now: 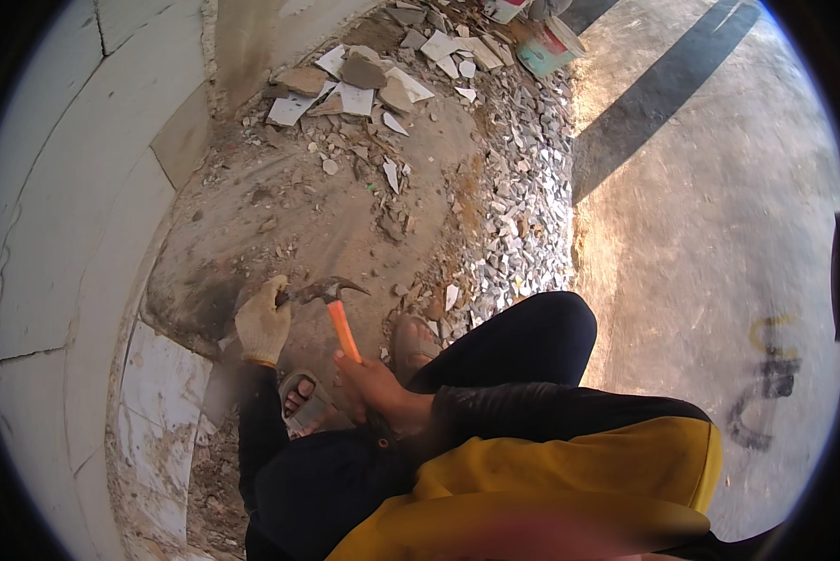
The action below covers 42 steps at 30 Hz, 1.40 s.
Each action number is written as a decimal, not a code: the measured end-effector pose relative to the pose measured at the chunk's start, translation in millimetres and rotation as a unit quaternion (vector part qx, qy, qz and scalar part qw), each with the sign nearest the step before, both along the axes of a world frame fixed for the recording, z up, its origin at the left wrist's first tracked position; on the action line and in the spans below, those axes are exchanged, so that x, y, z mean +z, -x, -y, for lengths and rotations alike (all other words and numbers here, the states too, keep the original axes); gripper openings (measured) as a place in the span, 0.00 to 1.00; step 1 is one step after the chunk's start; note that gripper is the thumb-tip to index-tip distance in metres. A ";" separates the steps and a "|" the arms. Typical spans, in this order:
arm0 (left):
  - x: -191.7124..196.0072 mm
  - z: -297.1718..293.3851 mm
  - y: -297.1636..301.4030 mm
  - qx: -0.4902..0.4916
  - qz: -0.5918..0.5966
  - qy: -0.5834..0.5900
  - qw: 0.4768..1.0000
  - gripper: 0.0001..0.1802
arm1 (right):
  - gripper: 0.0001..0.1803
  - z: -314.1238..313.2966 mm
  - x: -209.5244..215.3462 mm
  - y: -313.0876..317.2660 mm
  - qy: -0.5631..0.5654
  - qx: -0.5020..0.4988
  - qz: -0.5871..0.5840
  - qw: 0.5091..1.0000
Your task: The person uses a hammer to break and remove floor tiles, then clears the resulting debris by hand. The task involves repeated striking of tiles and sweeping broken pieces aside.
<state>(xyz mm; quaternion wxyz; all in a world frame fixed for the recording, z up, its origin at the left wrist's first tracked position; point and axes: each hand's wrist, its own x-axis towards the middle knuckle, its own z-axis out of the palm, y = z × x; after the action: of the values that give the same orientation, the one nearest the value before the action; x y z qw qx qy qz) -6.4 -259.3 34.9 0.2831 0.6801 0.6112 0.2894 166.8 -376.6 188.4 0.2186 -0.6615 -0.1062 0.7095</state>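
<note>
My bare right hand (381, 385) is wrapped round the orange handle of a claw hammer (342, 329). Its dark metal head lies level with my left hand (263, 324), which wears a pale work glove with an orange cuff edge. The gloved fingers are closed at the end of the hammer head, round something dark and small. I cannot make out whether that is a separate tool. Below both hands is dusty, broken ground (280, 234), and my sandalled feet are close by.
White wall blocks (93, 215) rise on the left, above cracked floor tiles (163, 411). Broken tile pieces (354, 98) are heaped ahead. A strip of stone chips (523, 206) borders a concrete floor (691, 243) on the right. A paint-stained bucket (548, 47) stands at the far end.
</note>
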 end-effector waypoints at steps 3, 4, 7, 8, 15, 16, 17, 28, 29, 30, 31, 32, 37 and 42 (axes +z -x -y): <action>-2.4 0.4 0.4 0.003 0.000 -0.007 1.000 0.22 | 0.27 0.2 1.9 -0.1 -0.006 0.000 -0.010 1.000; -3.0 0.3 0.5 0.004 0.001 -0.008 1.000 0.22 | 0.27 0.5 1.6 -0.4 -0.006 0.002 -0.009 1.000; -3.7 -0.5 1.3 0.003 -0.004 -0.003 1.000 0.20 | 0.27 2.0 -1.4 -1.3 -0.007 0.007 -0.003 1.000; -3.5 -0.7 1.6 0.003 -0.006 0.000 1.000 0.20 | 0.26 2.6 -2.9 -1.5 -0.009 0.010 0.001 1.000; 1.7 -0.9 3.4 0.015 0.017 -0.012 1.000 0.16 | 0.23 4.1 -10.7 -0.8 -0.002 0.004 0.011 1.000; 2.6 -1.1 3.6 0.017 0.019 -0.016 1.000 0.16 | 0.23 3.8 -10.9 -0.7 -0.002 0.003 0.008 1.000; 3.5 -1.3 4.0 0.018 0.021 -0.021 0.999 0.16 | 0.23 3.6 -10.9 -0.6 -0.001 0.002 0.005 1.000; 4.4 0.9 6.6 0.010 0.019 -0.012 1.000 0.22 | 0.21 3.6 -11.2 -0.4 -0.016 0.003 -0.005 1.000; 3.6 1.2 6.3 0.008 0.016 -0.016 1.000 0.22 | 0.21 3.9 -11.6 -0.1 -0.018 -0.005 -0.008 1.000; 2.8 1.4 6.0 0.005 0.012 -0.013 1.000 0.22 | 0.21 4.3 -11.9 0.1 -0.004 -0.014 -0.010 1.000; 2.0 1.4 5.6 0.002 0.008 -0.009 1.000 0.22 | 0.21 4.5 -12.1 0.2 -0.016 -0.013 -0.009 1.000; 1.1 1.3 5.2 0.002 0.005 -0.005 1.000 0.21 | 0.21 4.7 -12.3 0.0 -0.016 -0.012 -0.006 1.000; -1.9 1.0 4.7 -0.001 0.002 -0.014 1.000 0.21 | 0.22 4.7 -12.1 -1.9 -0.017 -0.004 0.011 1.000; -1.6 1.7 5.0 0.000 0.012 -0.015 1.000 0.21 | 0.21 4.3 -14.6 -2.4 -0.015 0.027 0.033 0.999</action>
<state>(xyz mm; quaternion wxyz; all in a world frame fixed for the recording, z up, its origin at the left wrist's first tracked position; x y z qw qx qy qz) -11.4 -261.0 33.3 0.2798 0.6810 0.6034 0.3065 169.2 -380.9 173.8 0.2058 -0.6784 -0.1419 0.6909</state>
